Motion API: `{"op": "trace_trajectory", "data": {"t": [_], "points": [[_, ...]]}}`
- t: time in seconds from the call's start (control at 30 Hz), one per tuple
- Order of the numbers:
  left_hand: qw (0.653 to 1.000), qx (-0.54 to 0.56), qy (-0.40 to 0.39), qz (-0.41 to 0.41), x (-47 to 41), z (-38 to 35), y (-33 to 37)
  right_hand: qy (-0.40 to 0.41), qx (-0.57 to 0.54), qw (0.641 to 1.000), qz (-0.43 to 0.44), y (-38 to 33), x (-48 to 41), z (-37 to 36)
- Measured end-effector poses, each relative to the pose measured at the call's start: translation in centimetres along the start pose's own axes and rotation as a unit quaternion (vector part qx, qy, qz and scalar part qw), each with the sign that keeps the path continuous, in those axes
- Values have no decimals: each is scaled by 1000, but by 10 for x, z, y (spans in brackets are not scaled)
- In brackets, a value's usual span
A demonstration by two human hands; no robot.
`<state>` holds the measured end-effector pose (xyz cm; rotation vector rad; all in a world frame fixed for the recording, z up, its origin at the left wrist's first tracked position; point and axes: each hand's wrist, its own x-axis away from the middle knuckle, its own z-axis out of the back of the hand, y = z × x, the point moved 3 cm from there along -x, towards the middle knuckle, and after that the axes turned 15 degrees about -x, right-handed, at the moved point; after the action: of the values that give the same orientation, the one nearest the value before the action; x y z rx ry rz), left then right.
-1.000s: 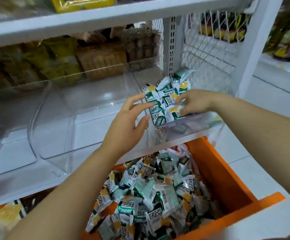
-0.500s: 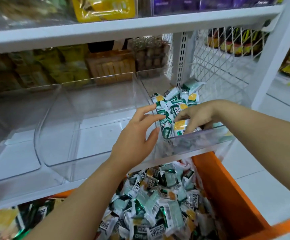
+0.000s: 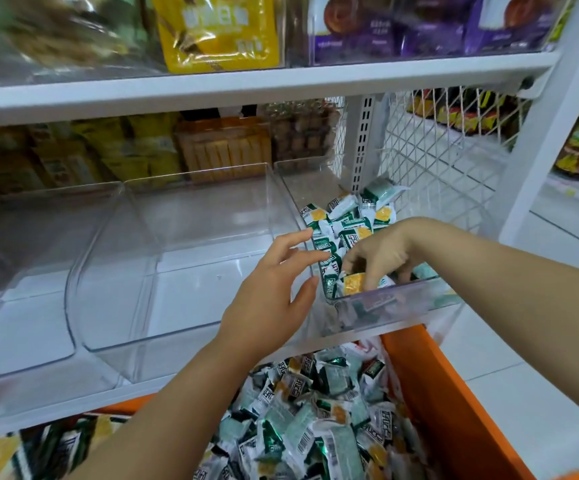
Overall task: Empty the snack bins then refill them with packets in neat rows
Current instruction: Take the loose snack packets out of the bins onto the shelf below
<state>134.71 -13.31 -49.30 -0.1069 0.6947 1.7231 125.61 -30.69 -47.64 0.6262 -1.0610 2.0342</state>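
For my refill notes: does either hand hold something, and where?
Right hand pinches a packet at its upper edge, inside the right bin; left hand holds nothing.

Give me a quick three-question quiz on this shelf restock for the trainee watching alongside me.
1. True or false: the middle clear plastic bin holds no packets.
2. Where is the right hand? A: in the right-end clear plastic bin, fingers curled among green-and-white snack packets. B: on the yellow pouch on the upper shelf. C: inside the middle bin.
3. Fill in: loose packets lie heaped below the shelf in a plastic crate coloured ____.

Key: 1 true; 2 A; 3 orange.
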Motion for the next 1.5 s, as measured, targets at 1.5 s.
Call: {"op": "trace_trajectory", "data": {"t": [1.5], "points": [[979, -199, 25, -27, 49, 30, -34, 330, -162, 837, 406, 8, 93, -90]]}}
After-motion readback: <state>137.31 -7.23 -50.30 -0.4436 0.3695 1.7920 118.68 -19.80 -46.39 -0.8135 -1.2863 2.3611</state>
